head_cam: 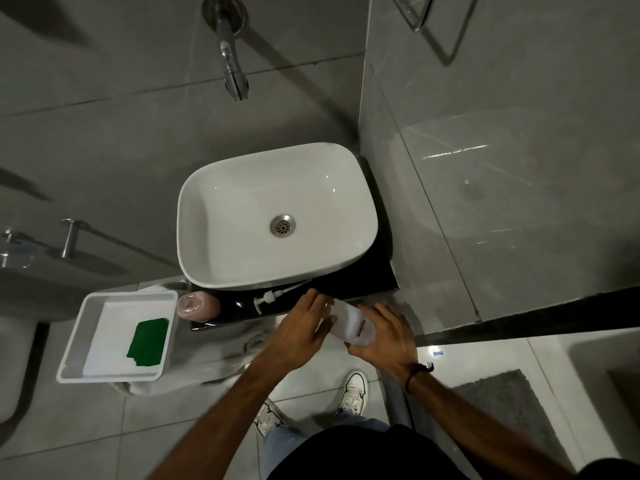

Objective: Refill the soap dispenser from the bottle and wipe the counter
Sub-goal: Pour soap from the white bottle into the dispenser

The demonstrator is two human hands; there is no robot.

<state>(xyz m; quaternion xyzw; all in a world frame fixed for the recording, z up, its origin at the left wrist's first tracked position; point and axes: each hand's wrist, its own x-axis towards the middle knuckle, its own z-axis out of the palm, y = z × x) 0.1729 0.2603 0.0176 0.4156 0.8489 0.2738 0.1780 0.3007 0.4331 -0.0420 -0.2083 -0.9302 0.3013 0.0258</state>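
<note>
Landmark: white basin (277,216), seated on the dark counter (360,282).

Item, white bottle (353,323): held in the air just in front of the basin's near right corner, lying tilted, its far end hidden under your left hand. You hold it between both hands.

Item, right hand (384,337): fingers wrapped and closed on the bottle's near end. Keep this grip firm; it is your anchor.

Item, left hand (298,327): fingers curled over the bottle's far end, seemingly at the cap. Whether they pinch the cap itself cannot be told. Twist here, not at the body, so nothing squeezes out.

Item, pink dispenser (199,306): stands on the counter at the basin's near left corner, its top open.

Item, pump head (265,299): lies on the counter in front of the basin, between dispenser and hands. Leave it clear of drips.

Item, green cloth (148,342): in the white tray (69,351), left of the basin. Reserve for wiping.

Judgement: opening comes first; keep the mouth raised until you are over the dispenser.
</note>
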